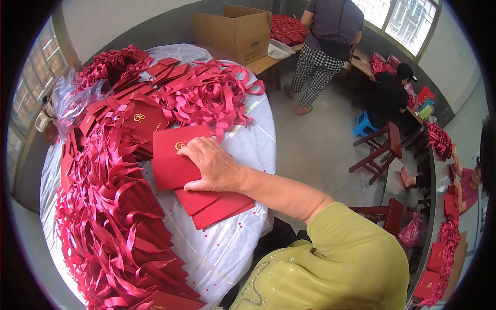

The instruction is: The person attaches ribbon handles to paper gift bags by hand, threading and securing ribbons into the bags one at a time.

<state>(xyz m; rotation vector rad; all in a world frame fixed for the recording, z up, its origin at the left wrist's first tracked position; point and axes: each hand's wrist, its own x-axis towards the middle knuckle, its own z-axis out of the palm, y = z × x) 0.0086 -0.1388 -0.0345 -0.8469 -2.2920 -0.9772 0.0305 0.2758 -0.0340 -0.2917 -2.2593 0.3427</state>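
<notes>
My right hand [213, 166] reaches across the table from the right, back upward, with its fingers bent and thumb spread over a flat red paper gift bag [168, 170]. The bag bears a gold emblem, partly covered by the fingers. Beneath and nearer to me, several more flat red bags [219, 209] lie fanned out on the white tablecloth [222, 258]. Left of the hand runs a long, dense row of red gift bags with ribbon handles [119, 222]. Beyond it is a heap of loose red ribbon handles [206, 93]. My left hand is out of view.
An open cardboard box [232, 33] stands behind the round table. One person [330, 31] stands at a back table; another sits on a blue stool [367, 124]. Wooden stools [380, 150] stand on the floor at right. Clear plastic wrap [72, 98] lies at the table's far left.
</notes>
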